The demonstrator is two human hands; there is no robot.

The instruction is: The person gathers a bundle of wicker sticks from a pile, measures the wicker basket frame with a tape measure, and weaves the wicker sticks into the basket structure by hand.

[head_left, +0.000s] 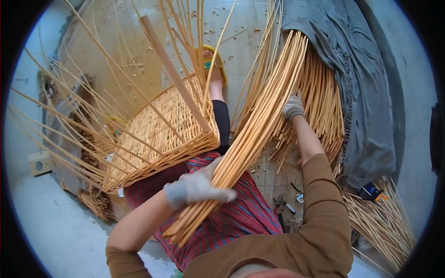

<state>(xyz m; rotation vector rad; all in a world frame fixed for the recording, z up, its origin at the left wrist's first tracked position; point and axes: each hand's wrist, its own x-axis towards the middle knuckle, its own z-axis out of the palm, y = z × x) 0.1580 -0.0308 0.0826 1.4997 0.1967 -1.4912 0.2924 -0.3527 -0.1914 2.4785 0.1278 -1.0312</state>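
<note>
A long bundle of wicker rods (259,125) runs diagonally over the lap, its lower end above the striped cloth (250,204). My left hand (199,185), in a pale glove, is wrapped round the bundle near that lower end. Farther up, my right hand (293,107), gloved too, is closed at the bundle's right side, beside a larger pile of rods (322,106); what its fingers hold is hidden. To the left, a woven wicker base (157,125) rests by the legs, with long stakes and a thick wooden stick (176,74) rising from it.
A grey cloth (366,106) partly covers the large pile. More thin rods (384,222) lie at the lower right. Hand tools (283,204) are on the floor. A yellow slipper (222,69) is on a foot. Bundled material (95,199) stands at the left.
</note>
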